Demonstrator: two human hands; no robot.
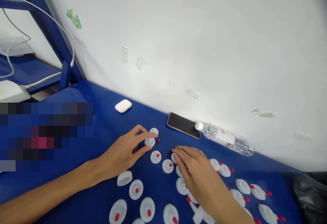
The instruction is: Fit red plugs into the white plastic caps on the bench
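My left hand [125, 150] pinches a round white plastic nozzle cap [150, 142] between thumb and fingers on the blue tabletop. Right behind it lies another white cap [153, 131], and a small loose red tip [158, 140] is beside the fingers. My right hand [195, 171] has thumb and fingers closed at a white cap [174, 158], mostly hidden under the fingertips. Between the hands sit two white caps with red tips, one nearer the left [155, 157] and one nearer the right [168, 166]. More caps lie partly under my right hand.
Several red-tipped caps [136, 190] spread across the near tabletop, others [258, 192] at the right. Along the wall lie a white earbud case [123, 106], a phone [184, 125] and a clear bottle [227, 138]. A black plastic bag [310, 193] is far right; a blue frame [51, 23] stands left.
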